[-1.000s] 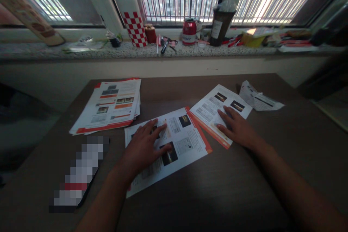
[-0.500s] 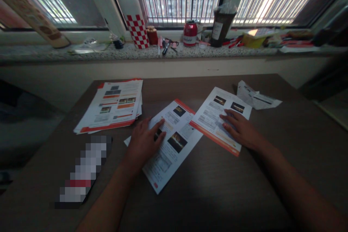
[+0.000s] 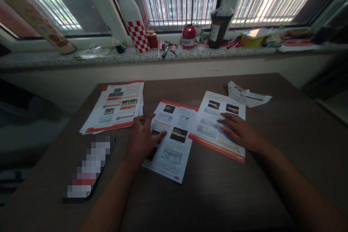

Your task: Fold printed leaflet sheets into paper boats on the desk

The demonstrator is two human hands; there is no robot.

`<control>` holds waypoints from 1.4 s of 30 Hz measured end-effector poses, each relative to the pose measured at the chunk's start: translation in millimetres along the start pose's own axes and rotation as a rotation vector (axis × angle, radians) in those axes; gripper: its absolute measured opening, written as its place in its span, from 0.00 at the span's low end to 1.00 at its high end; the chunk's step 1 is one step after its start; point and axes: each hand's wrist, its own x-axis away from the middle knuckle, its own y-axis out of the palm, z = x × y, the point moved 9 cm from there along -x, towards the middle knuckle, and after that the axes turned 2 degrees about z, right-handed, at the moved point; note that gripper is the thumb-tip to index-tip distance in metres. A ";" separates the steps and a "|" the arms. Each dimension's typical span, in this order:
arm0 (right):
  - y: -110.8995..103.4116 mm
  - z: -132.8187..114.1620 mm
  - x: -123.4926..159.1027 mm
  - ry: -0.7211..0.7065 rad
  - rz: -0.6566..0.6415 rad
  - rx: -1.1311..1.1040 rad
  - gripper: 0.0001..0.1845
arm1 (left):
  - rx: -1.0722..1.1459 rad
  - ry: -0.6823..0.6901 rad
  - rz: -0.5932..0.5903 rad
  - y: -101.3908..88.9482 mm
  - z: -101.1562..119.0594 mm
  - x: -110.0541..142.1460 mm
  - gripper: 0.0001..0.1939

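Two printed sheets lie on the dark brown table in front of me. The left sheet has dark photos, text and a red top band. My left hand rests on its left edge, thumb and forefinger apart; its other fingers are partly hidden. The right sheet has an orange band along its lower edge and overlaps the left sheet's upper right corner. My right hand lies on its right half, fingers stretched out. A folded paper sits just behind the right sheet.
A stack of printed sheets lies at the table's back left, with a phone, its screen blurred out, before it. On the stone windowsill stand a checkered bottle, a red can, a dark cup and clutter.
The left sheet has turned to stand straighter, its bottom end swinging right. The right sheet has turned slightly and shifted a little left and nearer. My left forefinger has moved to the sheet's edge.
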 end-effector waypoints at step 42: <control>9.5 -15.2 5.0 -0.097 0.036 -0.008 0.22 | -0.130 -0.167 0.117 -61.5 -106.4 -63.8 0.24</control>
